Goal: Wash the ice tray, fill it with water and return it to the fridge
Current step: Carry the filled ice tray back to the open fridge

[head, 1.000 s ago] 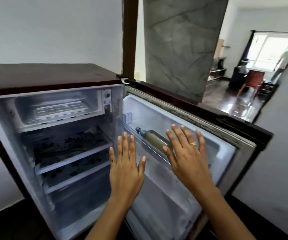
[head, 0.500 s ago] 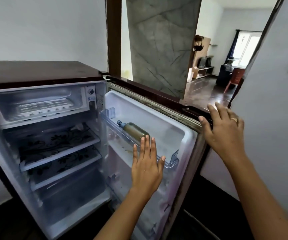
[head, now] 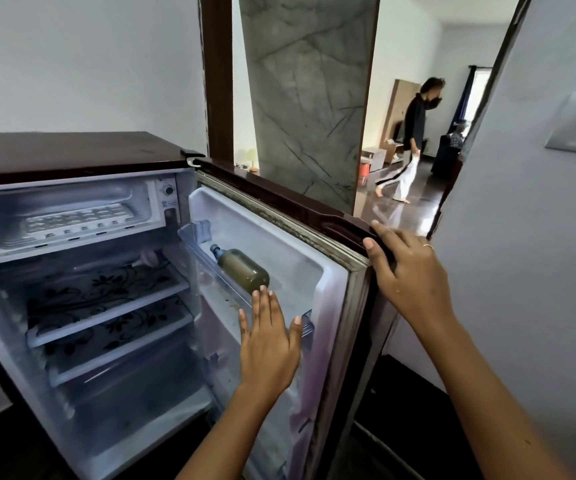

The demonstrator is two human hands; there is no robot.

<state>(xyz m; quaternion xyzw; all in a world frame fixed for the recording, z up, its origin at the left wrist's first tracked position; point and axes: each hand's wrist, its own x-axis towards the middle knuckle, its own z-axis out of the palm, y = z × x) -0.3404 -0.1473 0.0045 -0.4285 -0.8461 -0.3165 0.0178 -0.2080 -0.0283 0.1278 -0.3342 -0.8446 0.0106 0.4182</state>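
A small dark-red fridge (head: 72, 152) stands open. The white ice tray (head: 75, 218) lies flat in the freezer compartment at the top left. The fridge door (head: 279, 199) swings out to the right. My right hand (head: 408, 271) grips the door's top outer corner, thumb on the inner seal and fingers over the edge. My left hand (head: 267, 337) is held flat with straight fingers in front of the door's inner shelf, holding nothing; I cannot tell whether it touches the shelf.
A greenish bottle (head: 243, 270) lies on its side in the door shelf. Two flower-patterned shelves (head: 106, 292) sit below the freezer. A white wall (head: 529, 237) is close on the right. A person (head: 408, 143) walks in the room beyond the doorway.
My right hand moved from the door's inner side to its top outer corner and took hold there. My left hand shifted right toward the door shelf. The view turned right.
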